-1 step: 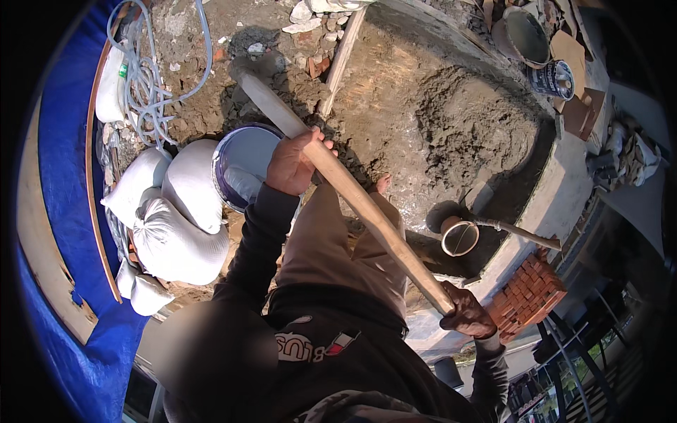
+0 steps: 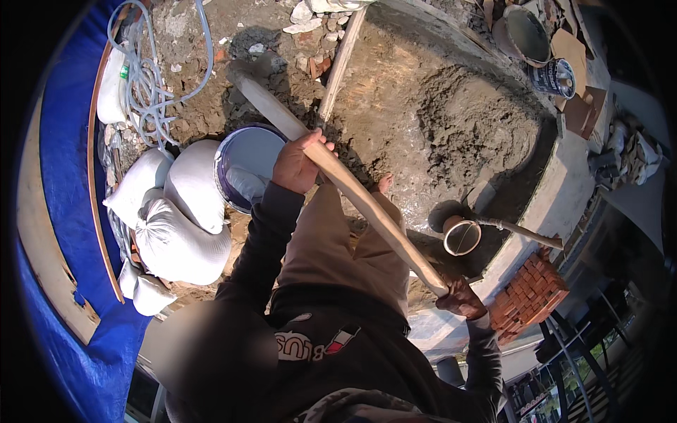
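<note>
A long wooden tool handle (image 2: 374, 215) slants across my body, from the far left to the near right. My left hand (image 2: 295, 166) is wrapped round it about a third of the way down from the far end. My right hand (image 2: 462, 299) grips its near end. The handle's far end is grey with mud and hangs over rubble; the tool's head cannot be made out clearly. Right of the handle lies a heap of wet grey mortar (image 2: 479, 123). Close by my left hand stands a white bucket (image 2: 220, 173) with a dark rim, holding greyish water.
Tied white sacks (image 2: 183, 243) sit at the left, below a coiled clear hose (image 2: 144, 92). A wooden batten (image 2: 342, 63) borders the mortar bed. A long-handled round scoop (image 2: 462, 237) lies at the right, near stacked red bricks (image 2: 529, 292). A paint can (image 2: 553, 77) stands far right.
The handle has shifted slightly up and to the left, and my right hand has moved with it. Both hands keep their grip.
</note>
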Demonstrator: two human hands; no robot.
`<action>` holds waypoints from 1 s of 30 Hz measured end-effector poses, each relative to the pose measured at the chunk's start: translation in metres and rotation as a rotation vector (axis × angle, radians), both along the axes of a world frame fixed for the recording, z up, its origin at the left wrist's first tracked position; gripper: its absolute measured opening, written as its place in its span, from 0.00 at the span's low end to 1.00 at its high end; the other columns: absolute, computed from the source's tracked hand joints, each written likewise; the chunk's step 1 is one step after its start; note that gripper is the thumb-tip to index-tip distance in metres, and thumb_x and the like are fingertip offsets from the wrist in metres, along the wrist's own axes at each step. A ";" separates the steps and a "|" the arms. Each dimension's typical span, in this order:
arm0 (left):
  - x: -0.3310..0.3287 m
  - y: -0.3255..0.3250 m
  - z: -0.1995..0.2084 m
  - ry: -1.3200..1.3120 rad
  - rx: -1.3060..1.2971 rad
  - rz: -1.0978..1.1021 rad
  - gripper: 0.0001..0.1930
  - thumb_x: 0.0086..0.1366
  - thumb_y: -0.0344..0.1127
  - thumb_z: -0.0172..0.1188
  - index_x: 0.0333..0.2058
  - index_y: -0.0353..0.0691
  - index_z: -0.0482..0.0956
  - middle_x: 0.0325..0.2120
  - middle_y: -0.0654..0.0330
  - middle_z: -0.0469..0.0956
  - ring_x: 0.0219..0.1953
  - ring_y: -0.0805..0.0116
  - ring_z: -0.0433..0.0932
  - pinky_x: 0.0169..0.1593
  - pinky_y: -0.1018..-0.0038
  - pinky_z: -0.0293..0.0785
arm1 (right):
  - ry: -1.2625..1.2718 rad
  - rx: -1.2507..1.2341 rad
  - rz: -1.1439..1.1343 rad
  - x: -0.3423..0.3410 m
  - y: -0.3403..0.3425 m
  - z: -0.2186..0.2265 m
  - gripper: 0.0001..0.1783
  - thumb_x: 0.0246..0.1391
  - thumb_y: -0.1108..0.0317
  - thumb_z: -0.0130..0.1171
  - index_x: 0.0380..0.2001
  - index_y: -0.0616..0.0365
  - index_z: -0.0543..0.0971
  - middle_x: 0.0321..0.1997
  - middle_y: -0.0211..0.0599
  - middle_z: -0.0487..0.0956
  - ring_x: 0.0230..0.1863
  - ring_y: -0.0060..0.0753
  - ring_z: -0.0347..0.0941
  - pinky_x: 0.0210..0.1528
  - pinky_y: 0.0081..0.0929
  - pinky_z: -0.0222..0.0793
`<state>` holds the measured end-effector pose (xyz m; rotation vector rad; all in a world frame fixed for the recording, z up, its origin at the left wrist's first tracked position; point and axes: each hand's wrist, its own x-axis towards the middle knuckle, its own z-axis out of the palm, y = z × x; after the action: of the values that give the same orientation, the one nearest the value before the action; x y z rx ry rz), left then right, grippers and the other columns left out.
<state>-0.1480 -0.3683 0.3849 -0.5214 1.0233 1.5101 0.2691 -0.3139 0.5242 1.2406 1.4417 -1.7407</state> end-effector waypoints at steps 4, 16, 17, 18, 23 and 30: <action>0.004 0.007 -0.052 0.033 -0.134 0.095 0.09 0.58 0.34 0.64 0.31 0.40 0.72 0.23 0.62 0.70 0.30 0.65 0.73 0.39 0.67 0.72 | 0.094 0.652 0.225 0.033 -0.044 -0.229 0.14 0.44 0.64 0.59 0.37 0.54 0.76 0.32 0.48 0.78 0.37 0.52 0.75 0.36 0.42 0.70; -0.008 -0.020 0.005 0.121 0.023 0.045 0.05 0.58 0.28 0.60 0.28 0.42 0.71 0.25 0.62 0.70 0.30 0.67 0.72 0.41 0.64 0.72 | -0.008 0.686 0.473 0.020 -0.094 -0.216 0.34 0.33 0.55 0.61 0.52 0.44 0.74 0.32 0.37 0.79 0.37 0.42 0.75 0.40 0.39 0.69; -0.002 -0.025 0.006 0.114 0.022 0.029 0.05 0.58 0.28 0.60 0.29 0.42 0.71 0.25 0.62 0.71 0.30 0.66 0.73 0.42 0.64 0.73 | 0.058 0.688 0.242 0.031 -0.104 -0.209 0.33 0.34 0.53 0.62 0.51 0.44 0.75 0.35 0.37 0.80 0.37 0.41 0.76 0.40 0.39 0.69; 0.006 -0.029 0.003 0.099 0.012 0.024 0.05 0.57 0.27 0.60 0.30 0.41 0.72 0.25 0.61 0.71 0.31 0.66 0.73 0.43 0.63 0.73 | 0.000 0.693 0.284 0.043 -0.111 -0.201 0.32 0.35 0.54 0.62 0.49 0.44 0.76 0.36 0.37 0.80 0.37 0.42 0.76 0.40 0.38 0.70; 0.039 -0.032 0.002 0.079 0.019 -0.105 0.05 0.57 0.28 0.60 0.30 0.40 0.73 0.26 0.60 0.73 0.32 0.66 0.74 0.44 0.63 0.73 | 0.077 0.813 0.044 0.047 -0.116 -0.148 0.24 0.36 0.63 0.66 0.42 0.49 0.78 0.38 0.37 0.80 0.37 0.44 0.77 0.40 0.36 0.73; 0.059 -0.014 -0.001 0.007 0.074 -0.251 0.06 0.58 0.31 0.59 0.31 0.37 0.73 0.26 0.60 0.72 0.33 0.65 0.73 0.44 0.65 0.72 | -0.070 0.725 0.034 0.045 -0.143 -0.108 0.15 0.35 0.71 0.65 0.32 0.55 0.78 0.33 0.41 0.79 0.39 0.46 0.76 0.40 0.36 0.72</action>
<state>-0.0894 -0.3824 0.3835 -0.3220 0.9954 1.3211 0.3145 -0.4566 0.4166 1.5849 2.1267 -1.1507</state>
